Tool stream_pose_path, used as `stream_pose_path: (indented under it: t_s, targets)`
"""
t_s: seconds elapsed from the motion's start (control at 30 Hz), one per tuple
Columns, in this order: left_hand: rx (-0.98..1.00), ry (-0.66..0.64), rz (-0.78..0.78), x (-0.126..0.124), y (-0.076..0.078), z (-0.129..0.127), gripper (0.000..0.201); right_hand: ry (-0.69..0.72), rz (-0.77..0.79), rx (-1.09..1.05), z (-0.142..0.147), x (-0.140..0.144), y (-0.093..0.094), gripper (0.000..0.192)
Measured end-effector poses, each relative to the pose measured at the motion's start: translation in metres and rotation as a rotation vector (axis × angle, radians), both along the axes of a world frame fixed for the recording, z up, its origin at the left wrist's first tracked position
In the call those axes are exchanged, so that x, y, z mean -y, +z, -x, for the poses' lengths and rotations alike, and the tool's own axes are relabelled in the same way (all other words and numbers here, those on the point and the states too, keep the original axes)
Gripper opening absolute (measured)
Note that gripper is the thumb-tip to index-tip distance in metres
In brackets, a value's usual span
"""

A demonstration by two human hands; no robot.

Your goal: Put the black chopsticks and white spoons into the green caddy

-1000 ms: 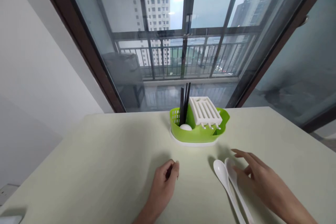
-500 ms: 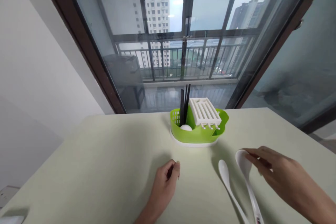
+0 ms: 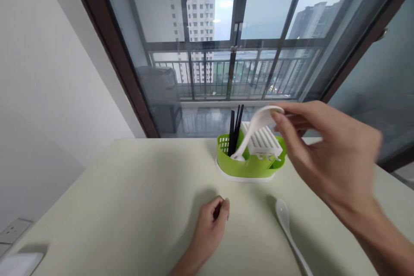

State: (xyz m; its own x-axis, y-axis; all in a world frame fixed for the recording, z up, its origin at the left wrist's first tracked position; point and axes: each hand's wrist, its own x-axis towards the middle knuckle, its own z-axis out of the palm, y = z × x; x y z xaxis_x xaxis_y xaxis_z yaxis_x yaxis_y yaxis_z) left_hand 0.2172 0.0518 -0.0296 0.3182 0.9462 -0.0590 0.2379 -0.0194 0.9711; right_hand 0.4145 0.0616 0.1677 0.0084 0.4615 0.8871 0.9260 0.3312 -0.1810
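My right hand [image 3: 323, 146] pinches a white soup spoon [image 3: 258, 120] by the rim of its bowl. The spoon is tilted, its handle slanting down to the left in front of the green utensil holder [image 3: 239, 168]; whether the handle tip touches the holder I cannot tell. Black chopsticks [image 3: 233, 136] stand in the holder's left part, with a rounded white thing partly showing below them. A white slotted rack with small hooks [image 3: 263, 140] covers the right part. Curled on the table, my left hand [image 3: 211, 224] shows nothing in its fingers. Another white spoon [image 3: 287, 224] lies right of it.
The pale green table [image 3: 136, 207] reaches back to a glass sliding door [image 3: 207, 112] with a dark frame. A white object [image 3: 22, 263] sits at the near left corner. A wall socket [image 3: 16, 229] is beside the table on the left.
My right hand has lifted the larger spoon off the table and carried it up and left to the holder. My left hand stays resting; the view has shifted slightly.
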Motion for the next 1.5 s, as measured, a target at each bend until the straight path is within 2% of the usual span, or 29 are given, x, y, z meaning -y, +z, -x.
stream_pose_path:
  t_s: [0.07,0.2,0.33,0.47,0.73,0.83,0.97,1.07,1.13,1.23,1.3,1.37,1.43,1.5]
  targets:
    - [0.006,-0.003,0.000,0.000,-0.001,-0.001,0.048,0.031,0.027,0.005,0.005,-0.021,-0.009,0.020]
    - [0.019,-0.003,0.001,0.002,-0.002,-0.003,0.049,-0.021,0.093,0.096,0.014,-0.048,-0.037,0.023]
    - [0.037,-0.006,0.013,0.003,-0.002,-0.005,0.049,-0.066,0.159,0.225,0.024,-0.055,-0.064,0.022]
    - [0.031,-0.009,0.002,0.004,-0.001,-0.005,0.050,-0.056,0.263,0.306,0.030,-0.050,-0.080,0.020]
    - [0.019,-0.014,0.010,0.005,0.005,-0.005,0.050,0.005,0.425,0.456,0.036,-0.036,-0.083,0.017]
    - [0.013,-0.018,0.008,0.004,0.006,-0.004,0.050,0.043,0.461,0.462,0.034,-0.029,-0.081,0.024]
    - [0.004,-0.021,0.001,0.004,0.005,-0.003,0.049,0.175,0.376,0.353,0.021,-0.008,-0.079,0.034]
    - [-0.003,-0.020,0.005,0.004,0.004,-0.003,0.049,0.272,0.279,0.257,0.001,0.017,-0.080,0.029]
    - [-0.005,-0.021,0.010,0.005,0.003,-0.002,0.050,0.267,0.288,0.208,-0.017,0.033,-0.086,0.021]
    - [-0.006,-0.026,0.004,0.005,0.003,-0.001,0.050,0.136,0.558,0.176,-0.046,0.050,-0.110,0.018]
    - [-0.008,-0.030,0.002,0.004,0.004,-0.001,0.050,0.022,0.783,0.141,-0.064,0.056,-0.134,0.028]
    - [-0.016,-0.032,0.001,0.003,0.004,-0.001,0.050,-0.089,0.943,0.092,-0.078,0.060,-0.160,0.042]
    - [-0.023,-0.033,-0.003,0.003,0.004,-0.001,0.050,-0.179,1.083,0.060,-0.084,0.063,-0.184,0.052]
    - [-0.026,-0.033,-0.008,0.002,0.006,0.000,0.050,-0.221,1.160,0.073,-0.078,0.065,-0.199,0.051]
